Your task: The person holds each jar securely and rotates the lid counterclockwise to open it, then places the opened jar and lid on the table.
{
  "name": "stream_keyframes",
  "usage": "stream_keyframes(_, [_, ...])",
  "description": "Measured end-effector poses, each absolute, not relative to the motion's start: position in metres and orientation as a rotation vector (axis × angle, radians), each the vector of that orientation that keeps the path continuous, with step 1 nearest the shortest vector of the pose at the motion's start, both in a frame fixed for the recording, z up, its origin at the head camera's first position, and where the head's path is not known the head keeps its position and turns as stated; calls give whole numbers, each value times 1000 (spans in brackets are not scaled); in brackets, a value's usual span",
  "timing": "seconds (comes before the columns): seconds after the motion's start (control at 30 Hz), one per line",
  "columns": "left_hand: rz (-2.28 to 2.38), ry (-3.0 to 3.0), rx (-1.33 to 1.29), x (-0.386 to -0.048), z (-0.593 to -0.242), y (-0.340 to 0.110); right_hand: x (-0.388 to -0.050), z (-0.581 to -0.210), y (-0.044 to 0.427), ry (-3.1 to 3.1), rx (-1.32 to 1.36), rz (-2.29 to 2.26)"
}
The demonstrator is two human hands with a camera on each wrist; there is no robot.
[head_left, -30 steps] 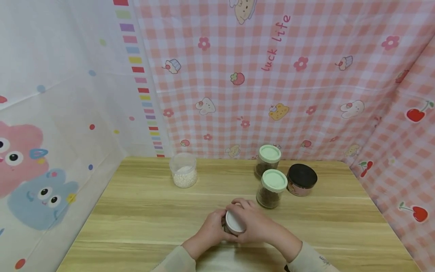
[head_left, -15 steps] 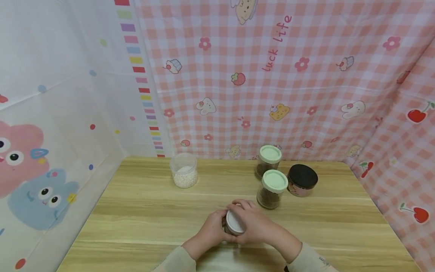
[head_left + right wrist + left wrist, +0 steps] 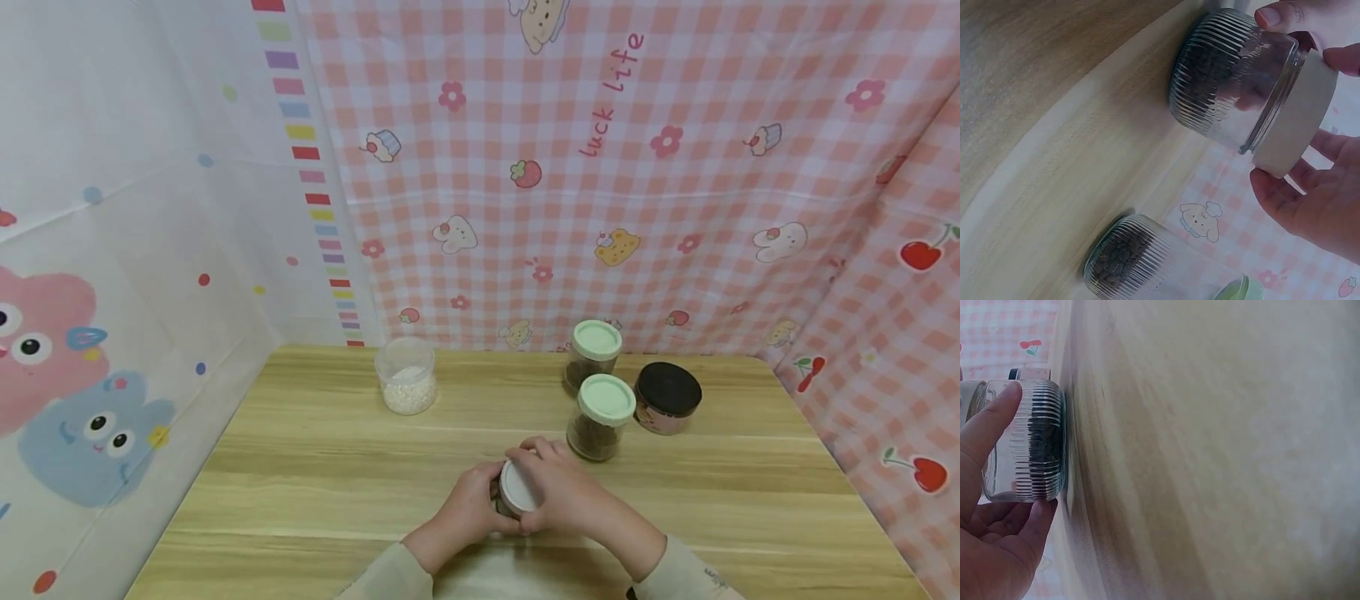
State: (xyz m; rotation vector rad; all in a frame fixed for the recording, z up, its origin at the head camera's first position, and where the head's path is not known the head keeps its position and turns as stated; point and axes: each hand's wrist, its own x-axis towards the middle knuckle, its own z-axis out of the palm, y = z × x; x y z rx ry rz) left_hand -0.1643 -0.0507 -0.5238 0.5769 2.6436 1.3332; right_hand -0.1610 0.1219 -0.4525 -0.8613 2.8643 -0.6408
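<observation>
A ribbed glass jar (image 3: 1235,75) with dark contents stands upright on the table, with a white lid (image 3: 516,487) on its mouth. My left hand (image 3: 468,506) holds the glass body, thumb on one side and fingers on the other, as the left wrist view shows. From the right, my right hand (image 3: 566,493) grips the lid's rim between thumb and fingers. Seen from above, the two hands cover much of the jar. Just beyond my right hand is a jar with a pale green lid (image 3: 606,398); dark beans (image 3: 1119,256) fill its lower part.
A second green-lidded jar (image 3: 592,354) stands behind the first. To their right sits a low tub with a black lid (image 3: 667,390). A clear lidless container (image 3: 408,387) with white grains is at the back left. Printed cloths hang behind and beside the wooden table (image 3: 315,492).
My right hand's fingers have shifted slightly around the lid, leaving a little more of its top showing. The left hand and the other containers stay put.
</observation>
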Motion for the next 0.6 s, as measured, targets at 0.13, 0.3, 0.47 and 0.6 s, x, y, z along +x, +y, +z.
stream_keyframes(0.13, [1347,2639,564,-165,-524,-51,-160,-454,121,2891,-843,-649])
stream_keyframes(0.3, [1366,2612,520,-165,-524,-51,-161,-456,120,2951,-740,-645])
stream_keyframes(0.47, [1367,2597,552,-165,-525,-50,-160,-454,123,2893,-879,-630])
stream_keyframes(0.6, [1347,2621,583,-164,-525,-50,-158,-452,125,2851,-950,-653])
